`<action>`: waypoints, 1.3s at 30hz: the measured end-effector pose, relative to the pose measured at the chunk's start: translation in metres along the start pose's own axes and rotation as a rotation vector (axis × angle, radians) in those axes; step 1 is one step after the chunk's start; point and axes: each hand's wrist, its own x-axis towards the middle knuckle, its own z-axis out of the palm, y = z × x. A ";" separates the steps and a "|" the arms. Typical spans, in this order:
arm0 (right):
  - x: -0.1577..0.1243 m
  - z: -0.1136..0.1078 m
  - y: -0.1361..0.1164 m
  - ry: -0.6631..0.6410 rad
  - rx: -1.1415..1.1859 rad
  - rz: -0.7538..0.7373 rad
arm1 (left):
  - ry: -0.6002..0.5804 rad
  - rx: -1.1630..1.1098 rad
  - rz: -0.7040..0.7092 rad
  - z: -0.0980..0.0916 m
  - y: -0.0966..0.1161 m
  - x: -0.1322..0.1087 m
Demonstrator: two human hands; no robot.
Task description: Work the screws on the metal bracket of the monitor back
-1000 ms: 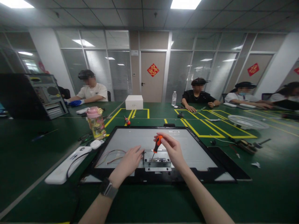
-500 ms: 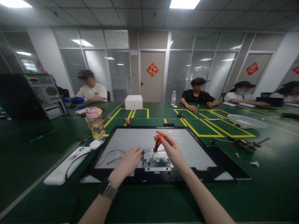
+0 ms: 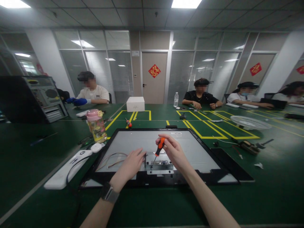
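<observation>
**Angle and bracing mattered most**

Right hand (image 3: 174, 151) pinched the orange-and-black-handled screwdriver with thin metal shaft (image 3: 160, 146), tip down at the lower left of a silvery, box-like metal bracket (image 3: 161, 168). Bracket sat near the front edge of a flat grey, black-framed panel (image 3: 133, 138). Left hand (image 3: 132, 162) lay palm down, fingers loosely spread, fingertips at the bracket's left side. Shaft leaned; in my judgement, an upright line, modest pressure and firmer bracing suited it better. Tip's seating: couldn't tell.
</observation>
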 end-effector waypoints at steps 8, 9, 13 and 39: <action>0.001 0.000 0.002 0.023 -0.026 -0.014 | 0.016 -0.013 -0.006 0.009 -0.004 0.002; 0.001 -0.001 0.004 0.041 -0.029 -0.012 | 0.011 -0.018 -0.010 0.010 -0.004 0.002; 0.003 -0.003 0.006 0.111 -0.025 -0.012 | -0.008 -0.025 -0.013 0.010 -0.005 0.002; 0.000 -0.003 0.004 0.014 -0.070 -0.056 | 0.036 -0.021 -0.002 0.013 -0.007 0.002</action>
